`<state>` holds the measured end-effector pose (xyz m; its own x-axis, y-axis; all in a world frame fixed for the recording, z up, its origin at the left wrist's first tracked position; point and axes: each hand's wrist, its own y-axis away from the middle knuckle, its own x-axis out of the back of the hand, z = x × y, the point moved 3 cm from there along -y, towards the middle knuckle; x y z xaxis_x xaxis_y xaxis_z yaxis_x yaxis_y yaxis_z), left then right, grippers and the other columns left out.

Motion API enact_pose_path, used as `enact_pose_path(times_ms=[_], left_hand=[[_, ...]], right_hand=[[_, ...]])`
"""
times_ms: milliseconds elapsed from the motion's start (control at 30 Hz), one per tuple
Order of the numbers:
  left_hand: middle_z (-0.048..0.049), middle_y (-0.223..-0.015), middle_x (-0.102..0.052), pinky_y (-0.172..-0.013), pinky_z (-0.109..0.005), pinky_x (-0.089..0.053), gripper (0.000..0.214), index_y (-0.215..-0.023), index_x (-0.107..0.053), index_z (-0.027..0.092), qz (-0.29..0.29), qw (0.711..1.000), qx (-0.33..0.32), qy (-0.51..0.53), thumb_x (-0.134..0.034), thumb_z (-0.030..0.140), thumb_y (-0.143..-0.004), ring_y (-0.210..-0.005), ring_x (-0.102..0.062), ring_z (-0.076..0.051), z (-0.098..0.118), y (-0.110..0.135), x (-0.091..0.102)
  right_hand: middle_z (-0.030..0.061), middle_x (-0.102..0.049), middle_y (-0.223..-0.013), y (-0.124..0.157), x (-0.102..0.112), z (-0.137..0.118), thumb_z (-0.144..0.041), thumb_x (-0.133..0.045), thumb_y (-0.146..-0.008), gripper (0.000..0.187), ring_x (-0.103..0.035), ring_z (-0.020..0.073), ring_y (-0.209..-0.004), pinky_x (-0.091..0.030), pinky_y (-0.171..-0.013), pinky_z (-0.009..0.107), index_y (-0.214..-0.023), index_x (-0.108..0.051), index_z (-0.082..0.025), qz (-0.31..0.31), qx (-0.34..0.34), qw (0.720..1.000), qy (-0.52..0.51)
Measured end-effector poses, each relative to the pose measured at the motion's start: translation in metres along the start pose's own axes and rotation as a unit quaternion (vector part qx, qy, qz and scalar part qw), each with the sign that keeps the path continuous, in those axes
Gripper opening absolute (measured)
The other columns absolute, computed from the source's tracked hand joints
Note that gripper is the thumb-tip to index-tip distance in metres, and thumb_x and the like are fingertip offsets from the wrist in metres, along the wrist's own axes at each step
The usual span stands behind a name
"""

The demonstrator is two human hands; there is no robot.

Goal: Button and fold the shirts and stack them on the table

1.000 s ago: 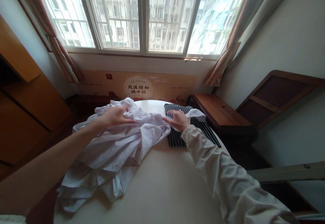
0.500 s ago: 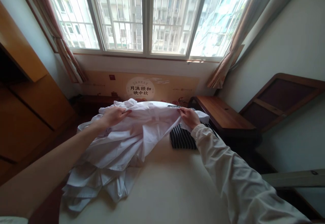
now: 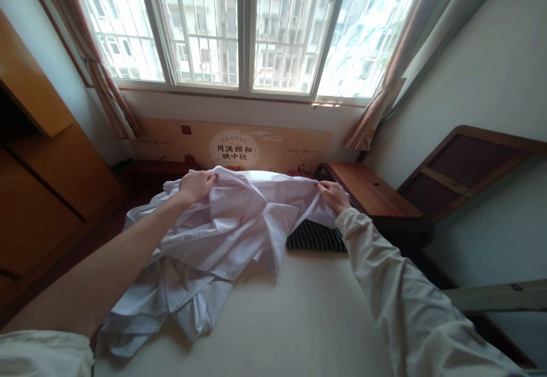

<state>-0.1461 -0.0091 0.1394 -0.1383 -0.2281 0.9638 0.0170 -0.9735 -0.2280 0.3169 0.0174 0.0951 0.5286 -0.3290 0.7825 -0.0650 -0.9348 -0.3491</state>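
Pale table (image 3: 299, 308) seems to serve as flat support; smooth top. White cloth (image 3: 231, 223) spreads over its left and far part: thin, crumpled, loosely pleated. Black striped cloth (image 3: 316, 236), partly hidden by it, lies flat. Left hand (image 3: 196, 186) and right hand (image 3: 334, 196) pinch white fabric well apart, probably for tension between.

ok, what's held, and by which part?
White cloth, by its far edge: left hand and right hand grip it at two spots.
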Motion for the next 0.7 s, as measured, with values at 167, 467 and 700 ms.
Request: enact_pose_path(times_ms=[167,467,700], left_hand=[[-0.0158,-0.112,-0.074,-0.089,-0.042,-0.049,0.054,-0.111,-0.072,0.019,0.078,0.996,-0.033,0.018,-0.046,0.065,-0.098,-0.103,-0.069,-0.035,0.018,0.012,-0.002],[-0.0106,-0.128,-0.071,-0.105,-0.046,-0.046,0.050,-0.118,-0.073,0.025,-0.051,0.889,-0.448,0.076,-0.075,0.059,-0.082,-0.114,-0.065,-0.034,0.045,0.067,-0.020],[-0.0062,-0.080,-0.071,-0.077,-0.036,-0.050,0.032,-0.084,-0.069,0.024,-0.095,0.916,-0.372,0.114,-0.048,0.042,-0.101,-0.074,-0.065,-0.023,0.033,0.055,-0.036]], right_hand=[[0.0105,-0.079,-0.104,0.011,-0.015,0.005,-0.050,-0.053,-0.099,0.039,-0.071,0.0277,-0.097,-0.049,-0.085,0.035,-0.107,-0.076,-0.020,-0.058,-0.005,0.997,0.051],[0.0177,-0.065,-0.138,0.059,-0.012,-0.011,-0.056,-0.070,-0.090,0.061,-0.062,0.0375,-0.124,-0.043,-0.112,0.049,-0.136,-0.060,-0.019,-0.003,0.219,0.966,0.141],[0.0115,-0.077,-0.112,0.046,-0.016,0.017,-0.030,-0.060,-0.092,0.037,-0.074,0.0314,-0.101,-0.054,-0.088,0.040,-0.126,-0.069,-0.020,-0.055,0.060,0.992,0.097]])
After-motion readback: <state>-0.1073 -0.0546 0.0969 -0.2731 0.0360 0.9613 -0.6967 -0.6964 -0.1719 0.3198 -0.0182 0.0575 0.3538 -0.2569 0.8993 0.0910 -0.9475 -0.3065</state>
